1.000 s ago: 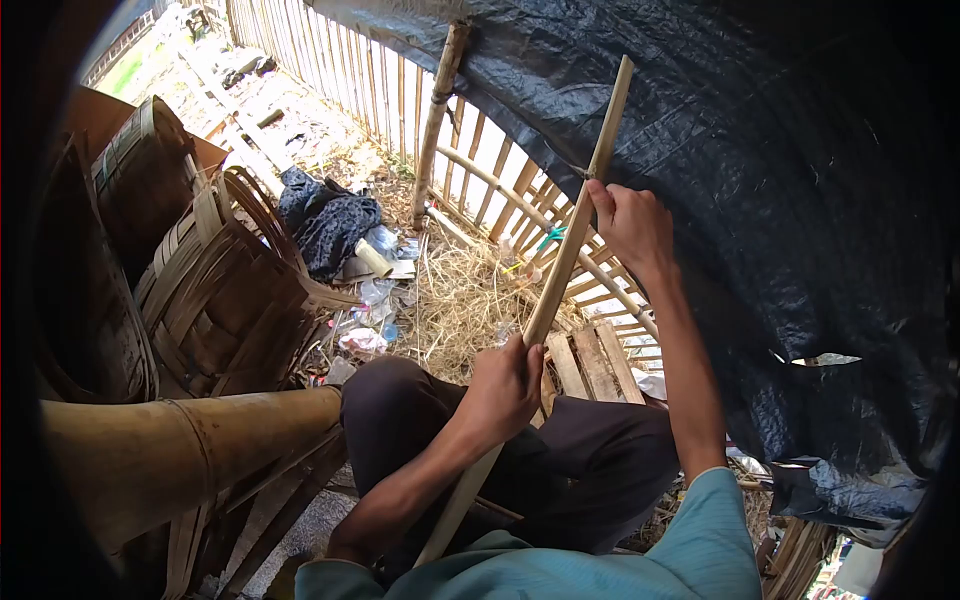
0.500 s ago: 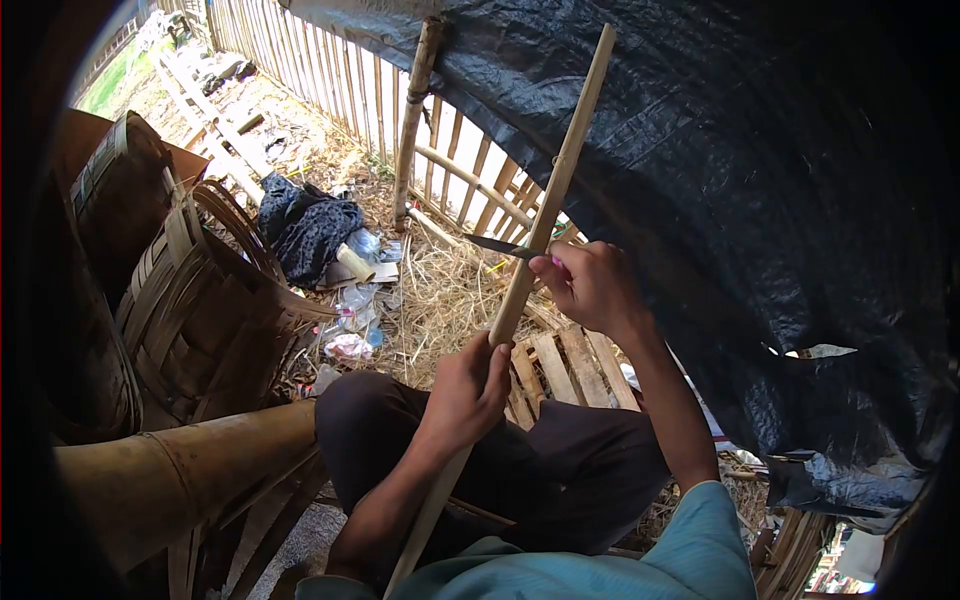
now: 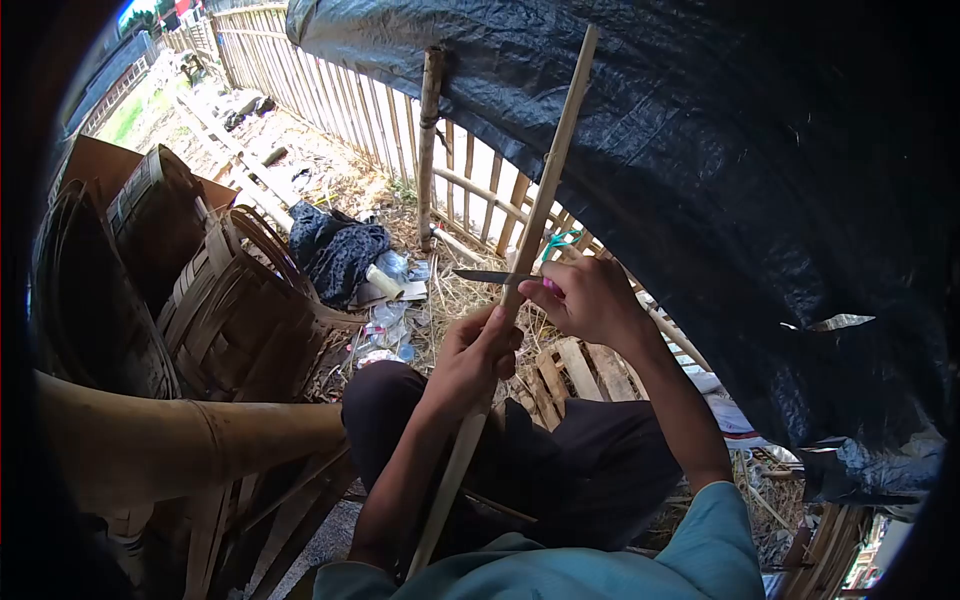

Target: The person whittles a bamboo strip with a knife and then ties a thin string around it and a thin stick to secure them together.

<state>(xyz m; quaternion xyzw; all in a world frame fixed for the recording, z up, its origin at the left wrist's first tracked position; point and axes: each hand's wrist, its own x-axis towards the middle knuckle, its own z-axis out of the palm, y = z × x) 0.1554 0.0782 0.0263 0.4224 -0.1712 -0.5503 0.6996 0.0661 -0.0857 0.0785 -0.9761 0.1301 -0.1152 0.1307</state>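
Head view: one long, pale bamboo strip (image 3: pixel 556 140), flat and narrow with a smooth, dry face, runs on a slant from the person's lap up past the black tarp (image 3: pixel 720 150). The left hand (image 3: pixel 482 352) is closed around the strip at about its middle, fingers wrapped and thumb on top. The right hand (image 3: pixel 592 300) is closed on one small knife (image 3: pixel 486 276), just beside the left hand. The thin grey blade lies level and points left, meeting the strip right above the left hand. A bit of pink handle shows at the fingers.

The tarp is a crinkled woven plastic sheet draped over a slatted bamboo fence (image 3: pixel 365 105). One round upright post (image 3: pixel 429 140) stands in front of the fence.

To the left stand two baskets (image 3: pixel 235 310) woven of broad brown bamboo bands, tipped on their sides. What they hold cannot be seen. One thick, smooth bamboo culm (image 3: pixel 190 440) lies across below them.

On the ground are loose straw (image 3: pixel 455 300), a crumpled dark cloth (image 3: pixel 340 250) and a few flat wooden slats (image 3: pixel 572 362).
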